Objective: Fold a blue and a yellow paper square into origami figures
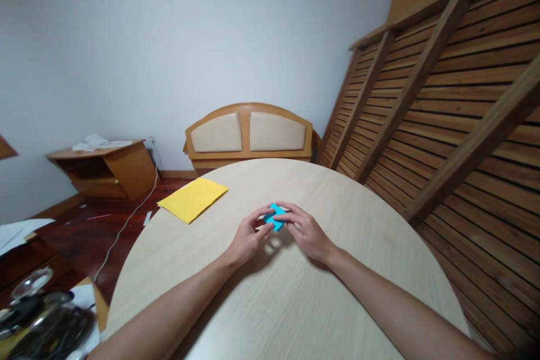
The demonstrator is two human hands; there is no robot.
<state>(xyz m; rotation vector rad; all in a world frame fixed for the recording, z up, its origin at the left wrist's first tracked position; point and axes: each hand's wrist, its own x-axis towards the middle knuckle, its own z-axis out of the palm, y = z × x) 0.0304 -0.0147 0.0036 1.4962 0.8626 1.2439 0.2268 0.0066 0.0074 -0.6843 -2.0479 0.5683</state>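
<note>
Blue paper [275, 217] small, already folded; our left hand [247, 241] and right hand [306, 232] pinch it mid-table [295, 304]; yellow sheet [193, 199] untouched at far-left edge.

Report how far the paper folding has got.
Done: the blue paper is already folded small. In hand: the left hand and right hand pinch it together above the round table. Left: the yellow sheet lies flat and unfolded, untouched.
</note>
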